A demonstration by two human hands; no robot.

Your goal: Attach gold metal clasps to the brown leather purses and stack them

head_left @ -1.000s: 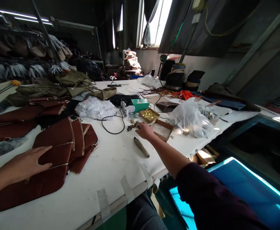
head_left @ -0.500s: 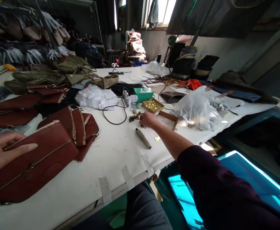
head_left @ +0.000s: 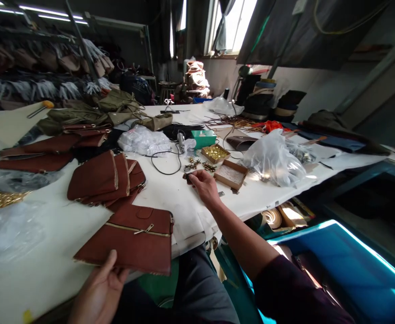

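Observation:
My left hand (head_left: 98, 290) grips the lower edge of a brown leather pouch (head_left: 140, 240) with its thumb on top. The pouch has a brass zip and pull across it and hangs partly over the table's front edge. Out over the table, my right hand (head_left: 204, 185) is closed in a pinch. A small dark end shows at its fingertips, but most of what it holds is hidden. Just beyond lie small dark and brass metal fittings (head_left: 209, 166). More brown pouches with frayed edges (head_left: 96, 177) are stacked left of centre.
Past my right hand stand an open cardboard box (head_left: 231, 174), a box of gold-coloured pieces (head_left: 215, 153) and a green box (head_left: 203, 138). A plastic bag (head_left: 271, 159) lies to the right. Below the table's edge is a blue bin (head_left: 346, 252).
My left hand has brought the pouch rightward and turned it. My right hand has drawn back from the metal fittings. The cloth-wrapped tool seen lying on the table no longer shows.

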